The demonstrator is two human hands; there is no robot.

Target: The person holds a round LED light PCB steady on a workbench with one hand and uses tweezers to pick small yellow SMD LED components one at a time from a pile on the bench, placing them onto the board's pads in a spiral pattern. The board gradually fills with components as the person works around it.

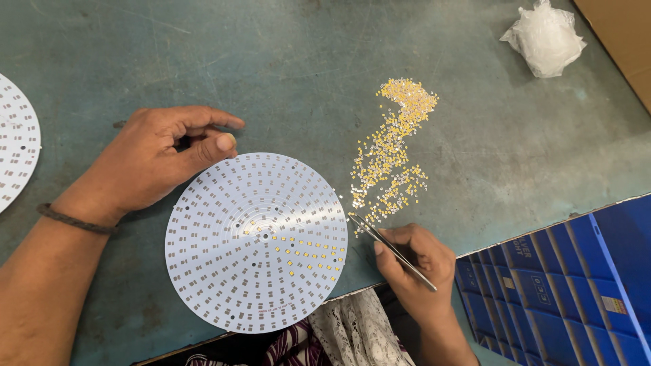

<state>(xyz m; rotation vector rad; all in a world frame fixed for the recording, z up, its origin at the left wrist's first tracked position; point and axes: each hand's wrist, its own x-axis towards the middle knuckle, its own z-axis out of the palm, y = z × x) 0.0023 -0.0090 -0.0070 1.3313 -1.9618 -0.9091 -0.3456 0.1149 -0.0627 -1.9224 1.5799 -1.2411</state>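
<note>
Nearest the lens, a fold of white lace fabric (pixel 352 332) is hanging over the counter's (pixel 305 61) front edge, and just above it the right hand (pixel 413 261) is pinching a pair of metal tweezers (pixel 390 249), fingers pressed together around the shaft. The tweezers' long axis is running from lower right to upper left, the tips lying at the bottom fringe of the scatter of tiny yellow LED chips (pixel 392 152), which is spreading away up and to the right of that hand. To the hand's left the round white LED circuit board (pixel 256 242) is lying flat, just beside the tweezer tips; a small wedge of its pads, right of centre, is already carrying yellow chips. The left hand (pixel 152 159) is resting loosely curled, its thumb touching the board's upper left rim, holding nothing I can make out. The right hand is clearly the nearer one to the chips. Counting: one tweezers, one full board plus a second board's edge (pixel 15 139) at far left, one crumpled plastic bag (pixel 544 37), blue boxes (pixel 563 291) at lower right, chips too many to count.
</note>
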